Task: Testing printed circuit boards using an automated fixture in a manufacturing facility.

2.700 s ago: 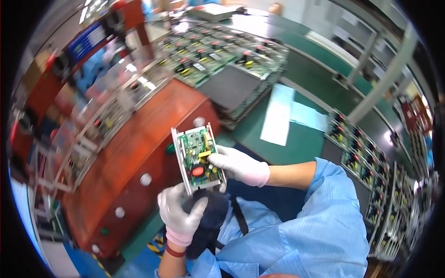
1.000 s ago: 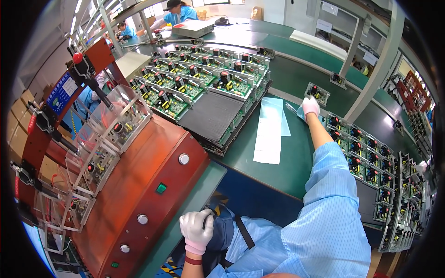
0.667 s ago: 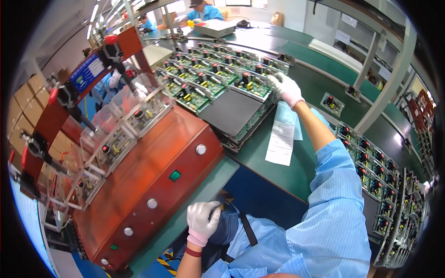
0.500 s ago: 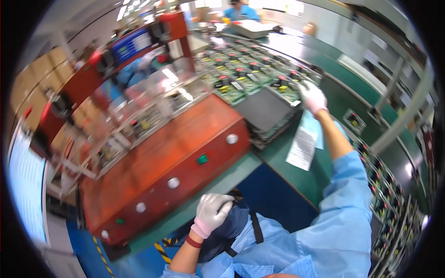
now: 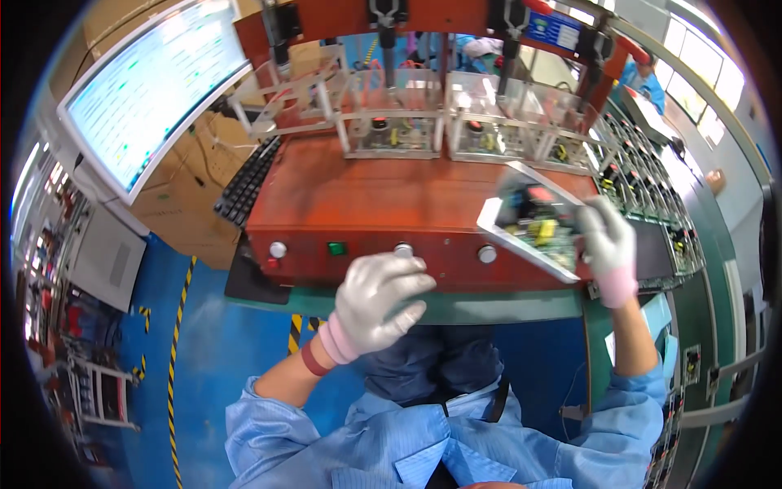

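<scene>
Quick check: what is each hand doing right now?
Left hand: open, fingers curled, holding nothing.
Right hand: closed on the circuit board, held tilted.

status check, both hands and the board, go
Right gloved hand grips green circuit board, tilted, blurred. Left gloved hand empty, at red console front. Nothing between.

1 circuit board point(image 5: 538, 228), 2 gloved hands point(image 5: 376, 297), 1 keyboard point(image 5: 247, 181), 1 monitor point(image 5: 151, 81), 4 round console buttons point(image 5: 278, 249).
</scene>
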A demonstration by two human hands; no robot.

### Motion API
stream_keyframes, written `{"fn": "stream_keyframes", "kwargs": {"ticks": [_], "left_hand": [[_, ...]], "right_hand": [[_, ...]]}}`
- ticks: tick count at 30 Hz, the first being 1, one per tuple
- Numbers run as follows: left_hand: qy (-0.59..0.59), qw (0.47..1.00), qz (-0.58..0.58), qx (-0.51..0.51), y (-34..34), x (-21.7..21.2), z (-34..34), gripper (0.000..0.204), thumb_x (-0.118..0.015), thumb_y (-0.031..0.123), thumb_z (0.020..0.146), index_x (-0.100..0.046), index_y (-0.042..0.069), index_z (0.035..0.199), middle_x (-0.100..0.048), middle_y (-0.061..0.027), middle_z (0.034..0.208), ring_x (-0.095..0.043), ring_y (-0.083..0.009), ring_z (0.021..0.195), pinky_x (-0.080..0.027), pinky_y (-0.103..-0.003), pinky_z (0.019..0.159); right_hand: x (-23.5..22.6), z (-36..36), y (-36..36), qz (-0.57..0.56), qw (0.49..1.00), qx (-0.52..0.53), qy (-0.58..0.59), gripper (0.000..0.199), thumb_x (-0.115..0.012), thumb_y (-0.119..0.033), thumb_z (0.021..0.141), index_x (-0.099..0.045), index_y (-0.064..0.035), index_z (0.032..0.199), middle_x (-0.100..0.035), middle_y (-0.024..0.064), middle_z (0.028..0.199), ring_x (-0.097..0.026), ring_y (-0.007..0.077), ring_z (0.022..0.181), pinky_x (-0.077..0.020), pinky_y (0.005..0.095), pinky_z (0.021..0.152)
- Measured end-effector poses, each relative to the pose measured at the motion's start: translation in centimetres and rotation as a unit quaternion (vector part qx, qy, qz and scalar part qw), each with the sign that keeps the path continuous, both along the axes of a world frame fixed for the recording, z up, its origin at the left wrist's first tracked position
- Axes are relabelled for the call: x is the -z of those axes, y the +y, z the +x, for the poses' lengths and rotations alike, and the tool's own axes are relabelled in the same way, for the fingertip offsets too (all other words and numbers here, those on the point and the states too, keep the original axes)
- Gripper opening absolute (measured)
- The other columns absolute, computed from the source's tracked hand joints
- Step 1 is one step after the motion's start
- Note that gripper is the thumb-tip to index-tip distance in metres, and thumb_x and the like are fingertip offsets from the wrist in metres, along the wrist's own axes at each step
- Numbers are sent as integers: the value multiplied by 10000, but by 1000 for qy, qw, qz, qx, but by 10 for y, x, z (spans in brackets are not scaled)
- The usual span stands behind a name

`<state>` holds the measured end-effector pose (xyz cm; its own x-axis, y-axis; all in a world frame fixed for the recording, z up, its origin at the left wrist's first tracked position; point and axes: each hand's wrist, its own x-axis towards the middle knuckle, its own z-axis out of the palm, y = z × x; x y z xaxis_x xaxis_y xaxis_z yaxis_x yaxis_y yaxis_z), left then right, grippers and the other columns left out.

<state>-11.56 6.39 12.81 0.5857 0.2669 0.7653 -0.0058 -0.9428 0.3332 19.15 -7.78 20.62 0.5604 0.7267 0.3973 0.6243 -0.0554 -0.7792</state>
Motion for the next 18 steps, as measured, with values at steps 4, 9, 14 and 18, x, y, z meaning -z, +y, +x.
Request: {"fn": "stream_keyframes", "kwargs": {"ticks": [4,9,14,18], "left_hand": [[19,988,24,-150,26,-14,-45,420,-655,427,951,-725,99,1204,-660,-144,1282,-598,-341,1195,-437,-448,1058],[148,942,105,-281,64,-20,-90,488,-616,492,956,-707,147,1289,-621,-150,1357,-556,-334,1263,-373,-467,1107],[177,935,-60,-301,101,-18,-114,479,-616,488,939,-705,193,1305,-594,-149,1387,-562,-315,1233,-343,-436,1103],[185,918,-50,-349,100,-16,-107,504,-621,488,935,-679,201,1345,-569,-154,1426,-559,-317,1231,-349,-441,1092]], "right_hand": [[17,-67,82,-44,990,-114,-72,150,-594,-232,979,-669,-105,1007,-682,71,742,-666,279,670,-490,387,630],[45,-119,160,-80,969,-161,-168,299,-605,-200,970,-616,-79,1244,-744,104,962,-702,323,836,-523,398,761],[64,-161,203,3,923,-257,-286,463,-600,-169,930,-547,-155,1390,-692,121,1245,-679,340,1047,-539,423,861],[69,-179,228,38,910,-219,-350,480,-603,-170,923,-543,-149,1400,-671,137,1272,-657,350,1102,-530,442,888]]}}
